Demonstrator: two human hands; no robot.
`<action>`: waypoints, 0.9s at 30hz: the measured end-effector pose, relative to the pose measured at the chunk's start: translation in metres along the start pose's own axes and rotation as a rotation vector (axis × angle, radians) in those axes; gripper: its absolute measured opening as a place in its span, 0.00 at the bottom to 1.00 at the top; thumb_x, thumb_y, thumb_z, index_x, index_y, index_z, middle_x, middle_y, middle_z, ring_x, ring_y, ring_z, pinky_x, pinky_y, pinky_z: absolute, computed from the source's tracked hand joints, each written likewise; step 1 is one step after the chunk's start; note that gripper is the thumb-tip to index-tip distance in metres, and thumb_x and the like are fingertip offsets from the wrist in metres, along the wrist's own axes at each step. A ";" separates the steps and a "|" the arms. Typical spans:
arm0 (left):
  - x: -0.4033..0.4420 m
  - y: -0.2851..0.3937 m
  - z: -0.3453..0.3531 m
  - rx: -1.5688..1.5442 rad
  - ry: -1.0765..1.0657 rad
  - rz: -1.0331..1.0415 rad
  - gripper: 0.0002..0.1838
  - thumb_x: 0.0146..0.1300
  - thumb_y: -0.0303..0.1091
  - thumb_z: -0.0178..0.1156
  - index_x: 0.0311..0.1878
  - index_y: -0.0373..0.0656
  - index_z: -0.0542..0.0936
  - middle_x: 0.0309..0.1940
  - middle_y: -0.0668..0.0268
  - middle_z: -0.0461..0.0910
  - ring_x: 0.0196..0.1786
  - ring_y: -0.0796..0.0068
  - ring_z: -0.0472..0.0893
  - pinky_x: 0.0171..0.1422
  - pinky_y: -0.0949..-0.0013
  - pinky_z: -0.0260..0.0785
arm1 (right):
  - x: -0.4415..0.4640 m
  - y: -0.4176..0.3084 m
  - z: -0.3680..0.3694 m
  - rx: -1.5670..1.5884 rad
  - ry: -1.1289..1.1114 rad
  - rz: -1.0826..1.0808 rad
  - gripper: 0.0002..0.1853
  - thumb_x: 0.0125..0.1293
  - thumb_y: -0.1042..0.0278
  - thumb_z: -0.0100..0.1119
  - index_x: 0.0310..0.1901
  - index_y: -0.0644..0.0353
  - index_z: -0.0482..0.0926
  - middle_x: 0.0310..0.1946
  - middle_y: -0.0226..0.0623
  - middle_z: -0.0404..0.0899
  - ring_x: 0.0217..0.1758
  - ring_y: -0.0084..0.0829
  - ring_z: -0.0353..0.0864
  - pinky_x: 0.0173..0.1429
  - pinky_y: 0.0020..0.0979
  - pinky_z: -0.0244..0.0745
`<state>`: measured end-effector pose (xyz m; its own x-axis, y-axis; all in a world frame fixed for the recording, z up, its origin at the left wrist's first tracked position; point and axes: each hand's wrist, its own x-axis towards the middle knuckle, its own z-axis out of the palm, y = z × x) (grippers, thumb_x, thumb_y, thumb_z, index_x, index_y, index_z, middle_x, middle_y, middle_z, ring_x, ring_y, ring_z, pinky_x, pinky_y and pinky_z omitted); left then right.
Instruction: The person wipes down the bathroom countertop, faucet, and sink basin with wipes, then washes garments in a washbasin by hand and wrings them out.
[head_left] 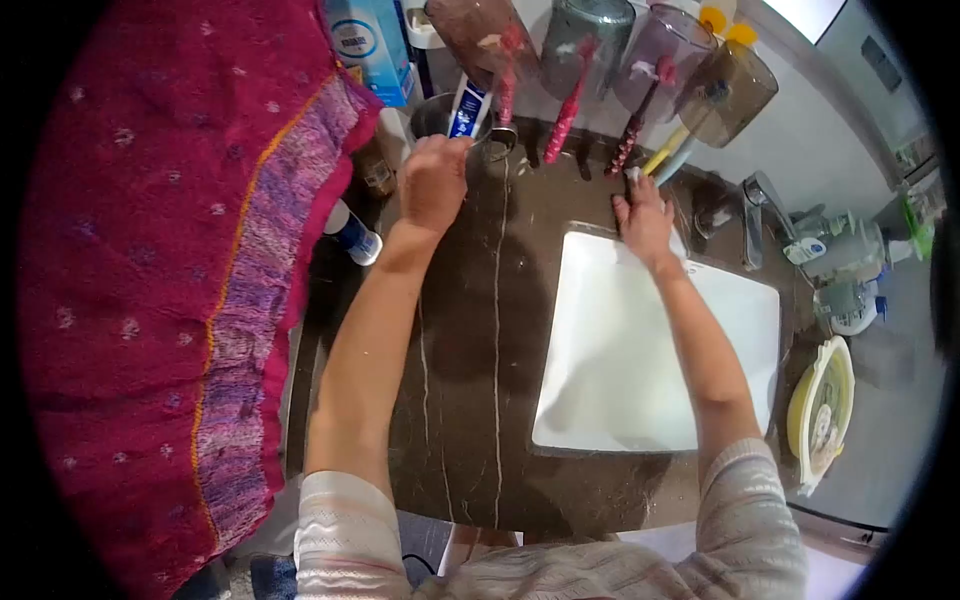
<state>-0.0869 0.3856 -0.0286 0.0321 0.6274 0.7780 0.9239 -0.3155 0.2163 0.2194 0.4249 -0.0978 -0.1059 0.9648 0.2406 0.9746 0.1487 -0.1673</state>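
My left hand [433, 185] is closed beside a dark round cup [425, 118]. A blue-and-white tube [468, 108], like toothpaste, stands at the cup, its lower end close to my fingers. Whether my fingers grip the tube or the cup is hidden. My right hand [645, 218] rests palm down at the far edge of the white sink [610, 340], fingers apart. Just beyond its fingertips hang a yellow toothbrush handle [665, 150] and a pale one, both in a tinted tumbler [740, 95]. A small white spot shows at one fingertip.
Several upturned tumblers [588, 40] with toothbrushes line the wall. A tap [755, 220] and bottles [850, 300] stand right, above a yellow basin [822, 415]. A pink towel [150, 300] hangs left, near a white-and-blue bottle [355, 235] on the brown counter [460, 400].
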 end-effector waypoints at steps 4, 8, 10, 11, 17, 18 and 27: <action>0.003 0.002 0.004 0.023 0.032 -0.009 0.03 0.52 0.28 0.59 0.31 0.47 0.81 0.23 0.62 0.75 0.32 0.60 0.77 0.36 0.61 0.70 | -0.017 -0.080 0.011 0.012 -0.058 -0.198 0.32 0.66 0.48 0.43 0.66 0.61 0.59 0.70 0.43 0.51 0.74 0.37 0.45 0.70 0.55 0.42; 0.001 0.007 0.010 0.034 0.030 -0.007 0.03 0.52 0.28 0.58 0.30 0.46 0.81 0.24 0.62 0.77 0.33 0.61 0.78 0.36 0.60 0.71 | -0.054 -0.157 0.009 0.028 -0.136 -0.477 0.33 0.67 0.48 0.41 0.66 0.63 0.57 0.70 0.43 0.49 0.75 0.37 0.41 0.71 0.54 0.41; -0.001 0.006 0.005 -0.002 -0.006 -0.025 0.05 0.52 0.28 0.59 0.32 0.46 0.81 0.26 0.62 0.77 0.34 0.59 0.77 0.38 0.60 0.70 | -0.084 -0.170 -0.010 0.068 -0.249 -0.592 0.32 0.67 0.49 0.41 0.66 0.63 0.56 0.71 0.42 0.48 0.75 0.37 0.41 0.71 0.53 0.39; 0.000 0.004 0.002 -0.022 -0.016 -0.035 0.05 0.52 0.28 0.60 0.34 0.45 0.82 0.27 0.61 0.77 0.34 0.58 0.77 0.38 0.60 0.70 | -0.099 -0.166 -0.019 0.084 -0.282 -0.644 0.33 0.67 0.49 0.41 0.67 0.63 0.55 0.71 0.42 0.47 0.75 0.37 0.41 0.72 0.53 0.38; 0.001 -0.004 -0.005 0.041 -0.082 -0.020 0.06 0.50 0.29 0.60 0.33 0.46 0.82 0.25 0.61 0.75 0.35 0.58 0.77 0.38 0.59 0.69 | -0.058 -0.122 0.000 -0.077 -0.211 -0.577 0.34 0.69 0.45 0.34 0.69 0.59 0.49 0.72 0.41 0.42 0.76 0.37 0.38 0.73 0.52 0.34; 0.001 -0.006 0.000 0.053 -0.101 -0.023 0.06 0.50 0.30 0.60 0.33 0.46 0.82 0.25 0.61 0.75 0.35 0.58 0.76 0.38 0.59 0.69 | -0.035 -0.125 -0.003 -0.022 -0.244 -0.496 0.36 0.68 0.43 0.35 0.69 0.60 0.48 0.72 0.41 0.41 0.75 0.37 0.38 0.72 0.52 0.34; -0.071 0.060 -0.118 -0.155 -0.162 -0.211 0.13 0.50 0.28 0.61 0.42 0.44 0.79 0.47 0.55 0.72 0.54 0.52 0.70 0.58 0.56 0.63 | -0.054 -0.158 0.001 -0.012 -0.246 -0.495 0.41 0.65 0.37 0.37 0.69 0.63 0.48 0.72 0.46 0.40 0.75 0.41 0.37 0.72 0.53 0.37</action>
<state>-0.0792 0.2381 -0.0009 -0.0822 0.7921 0.6048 0.8482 -0.2631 0.4598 0.0705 0.3499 -0.0853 -0.5937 0.8027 0.0567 0.7987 0.5963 -0.0799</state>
